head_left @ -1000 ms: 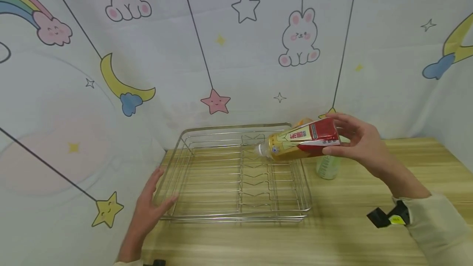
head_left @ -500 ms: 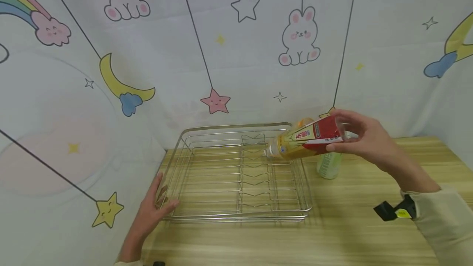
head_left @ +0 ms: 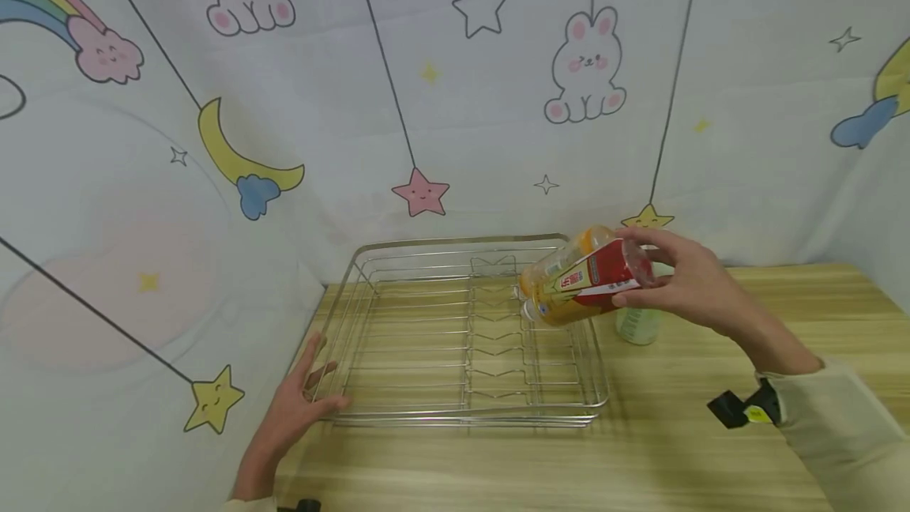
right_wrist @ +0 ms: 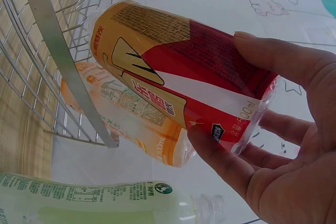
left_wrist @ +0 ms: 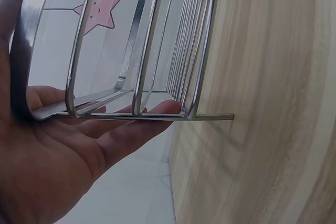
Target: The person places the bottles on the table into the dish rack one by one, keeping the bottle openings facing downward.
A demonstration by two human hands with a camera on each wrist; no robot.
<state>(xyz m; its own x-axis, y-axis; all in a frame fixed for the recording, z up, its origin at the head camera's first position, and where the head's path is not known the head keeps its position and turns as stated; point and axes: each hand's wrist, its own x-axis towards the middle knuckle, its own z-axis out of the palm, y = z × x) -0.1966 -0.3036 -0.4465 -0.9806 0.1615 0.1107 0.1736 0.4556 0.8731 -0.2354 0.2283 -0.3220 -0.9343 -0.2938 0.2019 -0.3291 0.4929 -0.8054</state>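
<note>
Right hand (head_left: pixel 700 279) pinches red-gold drink bottle (head_left: pixel 584 283) by base, leaving neck free ahead; left hand (head_left: pixel 290 405) grips wire dish rack (head_left: pixel 455 241), likely steadying

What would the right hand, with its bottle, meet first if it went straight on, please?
Probably the wire rack: the red bottle in the right hand leads, slanting towards it; depth is unclear, so the orange bottle might come first.

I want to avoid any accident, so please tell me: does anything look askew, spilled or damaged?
Yes: the orange-labelled bottle slants over the rim of the wire dish rack, so it looks askew, unlike the upright green bottle. I see no spill or damage.
</note>
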